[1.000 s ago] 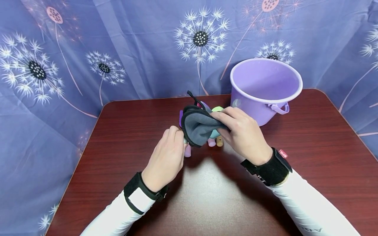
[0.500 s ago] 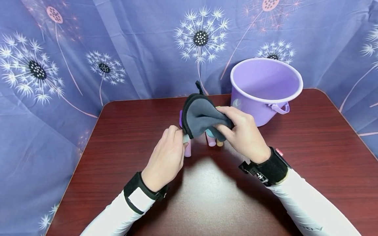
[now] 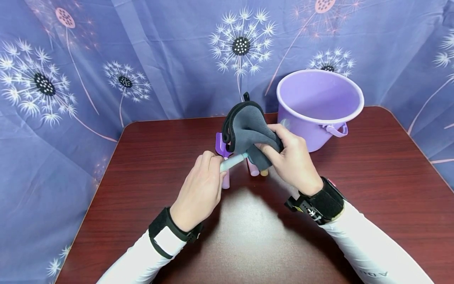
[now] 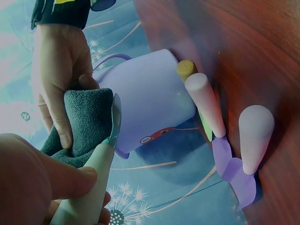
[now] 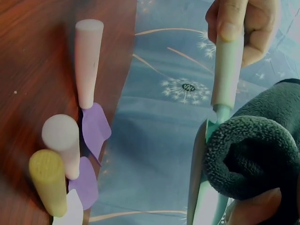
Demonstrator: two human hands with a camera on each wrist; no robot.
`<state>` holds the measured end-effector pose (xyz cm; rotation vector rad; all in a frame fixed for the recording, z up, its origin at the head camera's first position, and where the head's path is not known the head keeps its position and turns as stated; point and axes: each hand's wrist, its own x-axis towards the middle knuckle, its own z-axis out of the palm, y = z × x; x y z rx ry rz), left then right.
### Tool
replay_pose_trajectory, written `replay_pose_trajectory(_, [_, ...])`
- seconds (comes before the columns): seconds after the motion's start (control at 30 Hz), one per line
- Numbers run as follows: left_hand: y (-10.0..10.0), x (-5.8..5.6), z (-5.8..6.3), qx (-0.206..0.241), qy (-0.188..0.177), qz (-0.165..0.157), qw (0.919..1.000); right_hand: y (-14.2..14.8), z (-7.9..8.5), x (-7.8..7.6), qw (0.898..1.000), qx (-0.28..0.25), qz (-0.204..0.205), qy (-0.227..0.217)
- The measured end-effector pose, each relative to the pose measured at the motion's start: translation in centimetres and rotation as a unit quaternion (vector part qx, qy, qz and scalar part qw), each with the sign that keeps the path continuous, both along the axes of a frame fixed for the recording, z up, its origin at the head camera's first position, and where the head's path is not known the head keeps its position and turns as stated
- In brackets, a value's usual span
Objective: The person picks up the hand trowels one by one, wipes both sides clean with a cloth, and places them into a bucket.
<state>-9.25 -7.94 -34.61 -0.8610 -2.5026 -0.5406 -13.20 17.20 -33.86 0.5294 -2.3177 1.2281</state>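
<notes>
Above the table (image 3: 156, 169), the trowel neck (image 5: 222, 112) is newly bared — handle (image 3: 232, 162) gripped by left hand (image 3: 198, 189), fleece cloth (image 3: 249, 122) by right hand (image 3: 295, 162), blade (image 5: 209, 208) work apparently underway.

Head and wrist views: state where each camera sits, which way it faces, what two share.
Head: on the head, facing forward and down at the table; left hand, right hand and white sleeves show.
Left wrist: on it, facing along the green tool to the bucket; left hand close, right hand beyond.
Right wrist: on it, facing the cloth and green tool; right hand at bottom, left hand at top.
Shared: both wrist views show the green tool, cloth and two pink-handled tools.
</notes>
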Motion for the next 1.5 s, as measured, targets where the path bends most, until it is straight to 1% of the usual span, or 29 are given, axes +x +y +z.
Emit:
replay_pose_trajectory(0.27, [-0.1,0.2,0.2,-0.002,-0.012,0.000,0.9999,0.5,-0.2,-0.5,1.000,-0.006,-0.030,0.009])
replay_pose_trajectory(0.53, [-0.5,0.0,0.4,0.000,-0.004,0.001,1.0000,1.5,-0.2,-1.2,0.997,-0.006,-0.068,0.019])
replay_pose_trajectory(0.8, [-0.8,-0.1,0.8,0.016,-0.009,0.007,0.9998,2.2,0.2,-1.6,0.996,-0.009,-0.091,0.023])
replay_pose_trajectory(1.1, [-1.2,-0.1,1.2,0.017,-0.010,0.021,0.9996,2.6,0.6,-1.6,0.992,-0.007,-0.120,0.035])
replay_pose_trajectory(1.27, [-1.4,-0.1,1.3,0.020,-0.007,0.023,0.9995,2.7,0.6,-1.5,0.992,0.001,-0.119,0.046])
replay_pose_trajectory(1.5, [-1.5,-0.1,1.6,0.022,-0.012,0.033,0.9991,2.7,0.5,-1.5,0.993,0.024,-0.096,0.064])
